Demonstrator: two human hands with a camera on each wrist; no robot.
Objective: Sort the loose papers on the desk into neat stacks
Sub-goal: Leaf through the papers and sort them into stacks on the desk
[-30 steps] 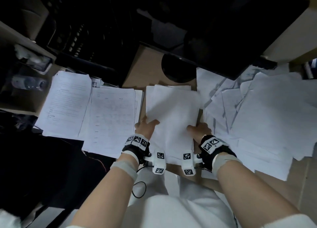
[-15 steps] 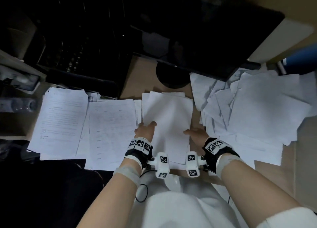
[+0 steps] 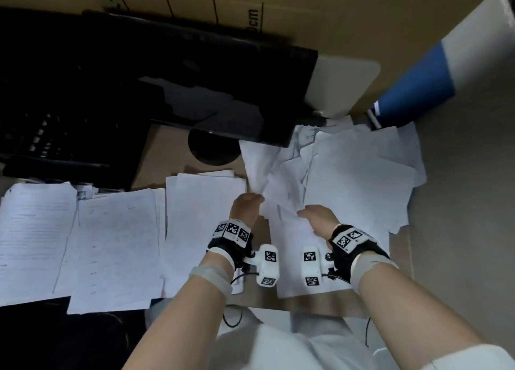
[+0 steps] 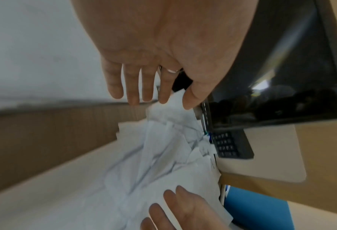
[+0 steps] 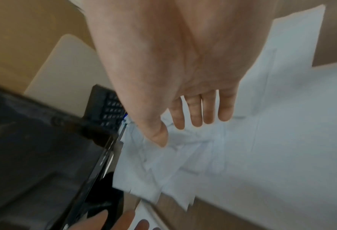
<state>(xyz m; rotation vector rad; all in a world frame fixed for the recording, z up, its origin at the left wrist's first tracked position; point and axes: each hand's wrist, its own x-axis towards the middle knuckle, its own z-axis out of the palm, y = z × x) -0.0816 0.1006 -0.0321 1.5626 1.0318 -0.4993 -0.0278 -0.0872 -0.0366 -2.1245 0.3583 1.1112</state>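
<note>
My left hand (image 3: 246, 206) pinches a sheet (image 4: 171, 109) between thumb (image 4: 191, 99) and forefinger; the other fingers hang straight beside it. That is plain from the left wrist, but from the head view my knuckles hide the pinch. My right hand (image 3: 317, 219) is spread, grip open, fingers (image 5: 195, 112) straight over the loose pile (image 3: 359, 180). I cannot tell whether the fingertips touch paper or hover just above it, since both wrist views are blurred.

The pinched sheet runs up from my left hand toward the far side of the desk (image 3: 167, 160), and its far end goes under the monitor (image 3: 195, 91). The loose pile spreads across the right part of the desk, sheets overlapping at all angles, reaching the right edge. Its far sheets are hidden beneath the monitor's corner, where a dark keypad (image 4: 225, 143) shows in the wrist views.

To the left, three flatter stacks lie side by side along the near edge: the middle stack (image 3: 203, 216) just beside my left hand, then a printed stack (image 3: 117, 247), then another printed stack (image 3: 36, 238), cut off at the frame's left side. The print is too faint to read.
</note>
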